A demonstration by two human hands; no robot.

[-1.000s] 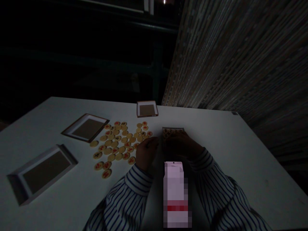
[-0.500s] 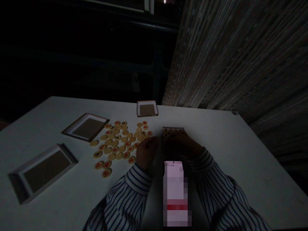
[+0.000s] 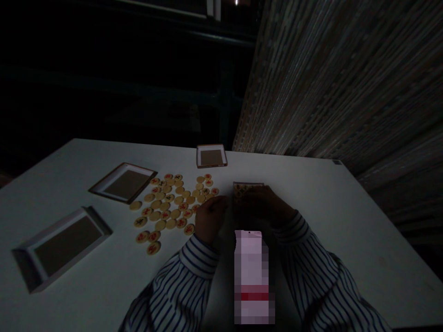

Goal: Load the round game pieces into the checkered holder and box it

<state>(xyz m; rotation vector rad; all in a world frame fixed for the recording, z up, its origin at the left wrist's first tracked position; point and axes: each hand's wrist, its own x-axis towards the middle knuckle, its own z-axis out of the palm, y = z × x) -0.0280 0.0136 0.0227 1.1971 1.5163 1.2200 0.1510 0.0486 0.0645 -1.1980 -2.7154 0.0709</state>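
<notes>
Loose round Chinese chess pieces [image 3: 165,206], wooden with red or black characters and some face down, lie spread over the table's middle left. My left hand [image 3: 210,219] rests at their right edge, its fingers curled in; whatever they may hold is hidden. Just right of it stands a small box [image 3: 237,184] with chess pieces [image 3: 238,188] lined up along its far side. My right hand [image 3: 272,205] reaches over this box and covers most of it. Its fingertips are lost in the dark. A lit phone [image 3: 251,267], partly blurred out, lies between my forearms.
Two shallow open trays, one brown-rimmed [image 3: 153,175] and one pale [image 3: 65,269], lie on the left of the white table [image 3: 332,221]. A smaller tray [image 3: 212,166] is near the far edge. Behind the table's right side rises a stack of thin layered sheets [image 3: 328,83].
My right hand has shifted slightly away from me and covers more of the far row of pieces in the box. My left hand is almost unmoved.
</notes>
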